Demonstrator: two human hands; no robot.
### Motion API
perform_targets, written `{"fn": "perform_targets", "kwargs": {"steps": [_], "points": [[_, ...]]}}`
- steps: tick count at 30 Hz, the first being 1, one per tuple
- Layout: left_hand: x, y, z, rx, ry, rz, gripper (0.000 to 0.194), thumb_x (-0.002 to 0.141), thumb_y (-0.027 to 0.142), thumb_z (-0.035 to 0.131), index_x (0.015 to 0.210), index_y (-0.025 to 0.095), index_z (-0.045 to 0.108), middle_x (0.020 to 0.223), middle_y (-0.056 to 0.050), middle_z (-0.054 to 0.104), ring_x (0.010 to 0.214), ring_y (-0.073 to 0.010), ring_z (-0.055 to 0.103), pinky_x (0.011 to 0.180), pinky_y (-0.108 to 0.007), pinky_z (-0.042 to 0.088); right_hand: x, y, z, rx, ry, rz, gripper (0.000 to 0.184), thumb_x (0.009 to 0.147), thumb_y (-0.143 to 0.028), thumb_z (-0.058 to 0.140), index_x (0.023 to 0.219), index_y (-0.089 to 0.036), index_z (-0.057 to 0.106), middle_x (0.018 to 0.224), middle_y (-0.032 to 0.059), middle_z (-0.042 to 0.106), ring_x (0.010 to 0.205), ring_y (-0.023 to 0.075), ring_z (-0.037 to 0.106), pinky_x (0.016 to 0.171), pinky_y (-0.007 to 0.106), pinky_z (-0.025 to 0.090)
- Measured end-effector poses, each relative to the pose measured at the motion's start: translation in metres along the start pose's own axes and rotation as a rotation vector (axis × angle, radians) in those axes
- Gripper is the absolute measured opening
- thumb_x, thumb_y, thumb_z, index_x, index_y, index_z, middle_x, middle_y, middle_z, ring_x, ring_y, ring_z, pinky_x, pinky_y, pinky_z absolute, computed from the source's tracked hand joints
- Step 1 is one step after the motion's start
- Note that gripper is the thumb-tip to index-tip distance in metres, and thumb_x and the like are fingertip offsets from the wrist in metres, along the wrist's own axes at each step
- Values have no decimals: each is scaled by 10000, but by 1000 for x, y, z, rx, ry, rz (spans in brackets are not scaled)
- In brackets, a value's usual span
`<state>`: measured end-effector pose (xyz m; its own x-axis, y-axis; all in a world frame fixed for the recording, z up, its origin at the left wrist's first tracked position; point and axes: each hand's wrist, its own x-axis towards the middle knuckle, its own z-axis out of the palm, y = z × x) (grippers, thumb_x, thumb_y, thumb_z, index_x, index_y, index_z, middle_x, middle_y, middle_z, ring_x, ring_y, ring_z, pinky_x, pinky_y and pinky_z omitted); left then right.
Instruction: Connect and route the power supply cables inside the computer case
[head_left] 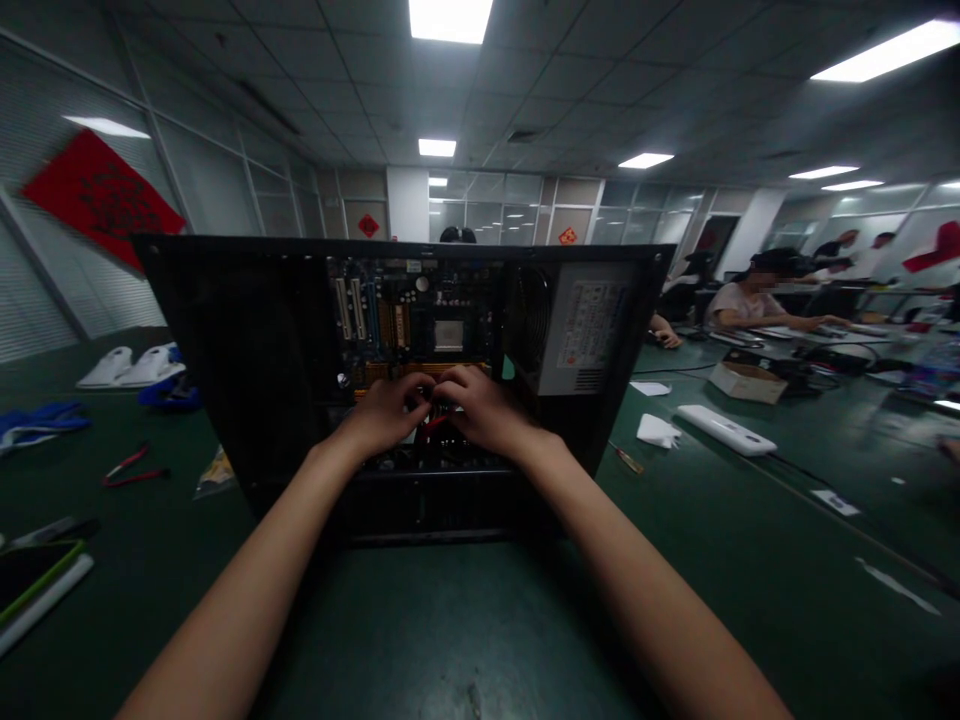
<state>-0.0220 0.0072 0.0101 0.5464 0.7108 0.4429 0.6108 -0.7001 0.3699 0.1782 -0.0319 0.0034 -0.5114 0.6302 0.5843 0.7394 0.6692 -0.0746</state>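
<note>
An open black computer case (247,380) lies on its side on the green table (465,620), showing a motherboard (420,315) and a grey power supply (589,335). Both my hands reach inside the case, side by side, just below the motherboard. My left hand (386,412) has its fingers curled down onto red cables (433,428). My right hand (484,408) is curled too, its fingertips meeting the left hand's over the same cable bundle. What exactly each finger pinches is hidden.
A screwdriver (626,459), crumpled white paper (658,430) and a white power strip (731,430) lie right of the case. A red tool (129,466), a plastic bag (216,472), a phone (30,575) and gloves (37,420) lie left. Other people work at the far right (750,300).
</note>
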Motion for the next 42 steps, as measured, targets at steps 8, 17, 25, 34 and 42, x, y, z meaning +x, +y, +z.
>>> {"fn": "perform_targets", "kwargs": {"steps": [8, 17, 25, 34, 42], "points": [[4, -1, 1, -75, 52, -117, 191, 847, 302, 612, 963, 181, 702, 913, -40, 760, 852, -196, 710, 764, -273, 517, 2, 2, 2, -276, -99, 198, 186, 951, -171, 513, 991, -171, 694, 1088, 108, 614, 1060, 230, 532, 846, 313, 426], [6, 13, 1, 162, 12, -265, 201, 848, 310, 630, 879, 165, 765, 879, -74, 778, 822, -207, 709, 731, -266, 484, 4, -11, -5, -299, -194, 282, 220, 919, -99, 473, 1042, -166, 642, 1098, 90, 645, 951, 196, 609, 716, 276, 422], [3, 47, 6, 359, -91, -429, 292, 862, 411, 571, 887, 207, 778, 897, -124, 771, 866, -291, 719, 704, -329, 503, 2, -9, -4, -309, -209, 281, 181, 899, -147, 504, 997, -181, 653, 1083, 82, 662, 948, 203, 638, 690, 275, 430], [2, 50, 9, 406, -98, -473, 286, 843, 412, 573, 879, 214, 776, 909, -129, 772, 898, -305, 726, 758, -362, 544, 4, -13, -9, -309, -287, 325, 218, 895, -177, 516, 1040, -178, 678, 1090, 102, 676, 944, 217, 649, 714, 288, 471], [5, 44, 12, 409, -62, -486, 300, 828, 422, 563, 871, 217, 778, 920, -139, 773, 904, -316, 726, 742, -365, 545, 3, -11, -6, -340, -272, 316, 209, 892, -175, 506, 1014, -181, 675, 1078, 91, 680, 957, 227, 656, 711, 297, 483]]}}
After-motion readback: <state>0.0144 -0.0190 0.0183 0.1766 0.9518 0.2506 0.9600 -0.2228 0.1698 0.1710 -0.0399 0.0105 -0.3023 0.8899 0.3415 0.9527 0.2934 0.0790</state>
